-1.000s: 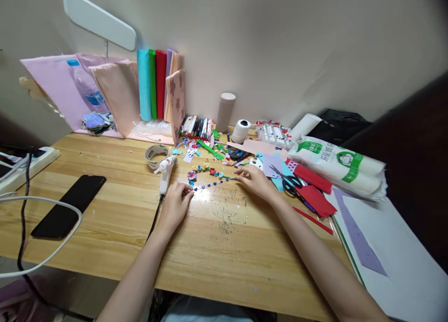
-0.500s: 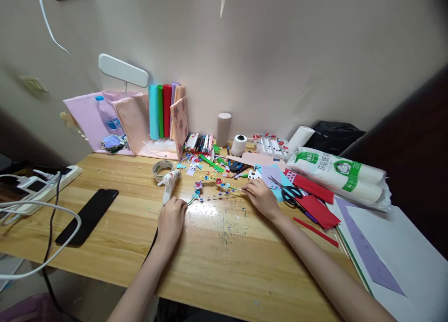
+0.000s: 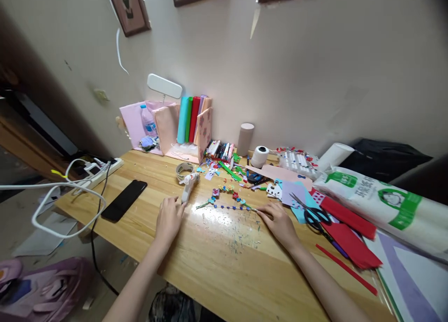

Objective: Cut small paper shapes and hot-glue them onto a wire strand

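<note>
A small garland lies on the wooden table, a ring of coloured paper flowers with a string of blue pieces along its near side and green ends. My right hand rests at its right end, thumb and fingertips pinched on the tip of the string. My left hand lies left of the garland, apart from its green left end, with its fingers loosely apart and nothing visible in them. Its fingertips are close beside the handle of a white glue gun; whether they touch is unclear. Behind the gun sits a tape roll.
Black scissors lie on paper scraps and red felt at the right. A bag of paper cups lies farther right. A phone and a power strip with cables occupy the left. Markers and a thread spool stand behind.
My left hand has let go of the garland's green left end and moved back beside the glue gun. My right hand still pinches the right end. The view has turned left and tilted.
</note>
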The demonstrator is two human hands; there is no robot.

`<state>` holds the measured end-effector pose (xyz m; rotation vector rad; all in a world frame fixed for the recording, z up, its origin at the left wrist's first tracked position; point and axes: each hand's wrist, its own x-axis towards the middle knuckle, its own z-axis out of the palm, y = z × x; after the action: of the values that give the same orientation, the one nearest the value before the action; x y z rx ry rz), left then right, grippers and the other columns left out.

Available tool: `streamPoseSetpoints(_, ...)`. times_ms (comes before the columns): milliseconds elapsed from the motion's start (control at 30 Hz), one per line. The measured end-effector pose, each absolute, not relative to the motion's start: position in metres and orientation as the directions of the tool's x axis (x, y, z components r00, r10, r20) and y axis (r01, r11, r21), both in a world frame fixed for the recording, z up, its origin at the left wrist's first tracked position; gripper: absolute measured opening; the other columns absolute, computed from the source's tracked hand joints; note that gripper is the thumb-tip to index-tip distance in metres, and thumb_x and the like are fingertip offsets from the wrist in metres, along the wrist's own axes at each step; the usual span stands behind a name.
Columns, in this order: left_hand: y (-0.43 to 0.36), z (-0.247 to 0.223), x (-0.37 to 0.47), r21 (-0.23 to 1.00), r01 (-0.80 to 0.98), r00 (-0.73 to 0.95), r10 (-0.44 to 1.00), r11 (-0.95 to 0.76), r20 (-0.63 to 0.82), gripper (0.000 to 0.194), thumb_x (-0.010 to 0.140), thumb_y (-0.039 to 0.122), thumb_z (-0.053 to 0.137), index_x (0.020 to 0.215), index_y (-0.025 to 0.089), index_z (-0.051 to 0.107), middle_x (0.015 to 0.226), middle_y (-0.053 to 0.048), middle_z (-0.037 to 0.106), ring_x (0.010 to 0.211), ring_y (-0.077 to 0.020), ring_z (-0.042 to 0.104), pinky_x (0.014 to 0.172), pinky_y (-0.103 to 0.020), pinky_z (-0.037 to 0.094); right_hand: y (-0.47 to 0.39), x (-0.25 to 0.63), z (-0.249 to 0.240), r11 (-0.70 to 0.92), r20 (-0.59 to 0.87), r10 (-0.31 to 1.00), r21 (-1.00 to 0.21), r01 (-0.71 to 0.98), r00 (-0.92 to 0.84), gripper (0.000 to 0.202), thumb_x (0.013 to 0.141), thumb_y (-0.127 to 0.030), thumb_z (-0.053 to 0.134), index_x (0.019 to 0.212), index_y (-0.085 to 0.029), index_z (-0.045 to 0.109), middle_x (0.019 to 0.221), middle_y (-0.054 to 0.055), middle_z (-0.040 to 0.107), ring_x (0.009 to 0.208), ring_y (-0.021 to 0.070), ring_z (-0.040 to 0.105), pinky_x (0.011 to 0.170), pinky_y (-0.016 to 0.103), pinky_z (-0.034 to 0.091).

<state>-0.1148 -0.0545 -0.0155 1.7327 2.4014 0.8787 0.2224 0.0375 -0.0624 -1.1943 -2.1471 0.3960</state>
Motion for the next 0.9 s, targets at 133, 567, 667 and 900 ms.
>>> streamPoseSetpoints(133, -0.028, -0.022, -0.125, 0.501, 0.850, -0.317, 0.918, 0.164, 0.237, 0.029, 0.081, 0.038, 0.052, 0.093, 0.014, 0.060, 0.090, -0.010, 0.059, 0.087, -0.0243, 0.056, 0.077, -0.035, 0.043, 0.036, 0.225, -0.068, 0.544, 0.393, 0.837, -0.520, 0.659, -0.381, 0.034, 0.089, -0.045, 0.048, 0.099, -0.019, 0.068, 0.091, 0.010, 0.063, 0.091, 0.0256, 0.053, 0.081, 0.040, 0.044)
streamPoseSetpoints(567, -0.042, 0.005, -0.191, 0.682, 0.677, -0.547, 0.808, 0.275, 0.217, 0.034, 0.081, 0.046, 0.049, 0.088, 0.016, 0.063, 0.079, -0.006, 0.062, 0.070, -0.0198, 0.058, 0.063, -0.027, 0.042, 0.035, 0.221, -0.068, 0.562, 0.611, 0.732, -0.294, 0.773, -0.300, 0.031, 0.090, -0.040, 0.044, 0.102, -0.018, 0.062, 0.088, 0.009, 0.065, 0.084, 0.0251, 0.057, 0.077, 0.040, 0.044)
streamPoseSetpoints(667, -0.011, 0.002, -0.218, 0.651, 0.686, -0.571, 0.796, 0.326, 0.202, 0.031, 0.079, 0.042, 0.050, 0.078, 0.015, 0.065, 0.074, -0.009, 0.062, 0.069, -0.0229, 0.058, 0.061, -0.028, 0.039, 0.037, 0.221, -0.069, 0.554, 0.647, 0.708, -0.258, 0.791, -0.285, 0.026, 0.090, -0.036, 0.045, 0.097, -0.018, 0.062, 0.086, 0.009, 0.065, 0.081, 0.0248, 0.058, 0.076, 0.039, 0.044)
streamPoseSetpoints(900, 0.036, -0.019, -0.231, 0.646, 0.704, -0.484, 0.865, 0.296, 0.131, 0.028, 0.078, 0.038, 0.051, 0.076, 0.014, 0.066, 0.069, -0.008, 0.066, 0.067, -0.0216, 0.060, 0.058, -0.026, 0.037, 0.039, 0.224, -0.069, 0.489, 0.675, 0.703, -0.233, 0.840, -0.222, 0.021, 0.088, -0.034, 0.046, 0.091, -0.018, 0.061, 0.081, 0.009, 0.065, 0.077, 0.0252, 0.058, 0.074, 0.039, 0.043)
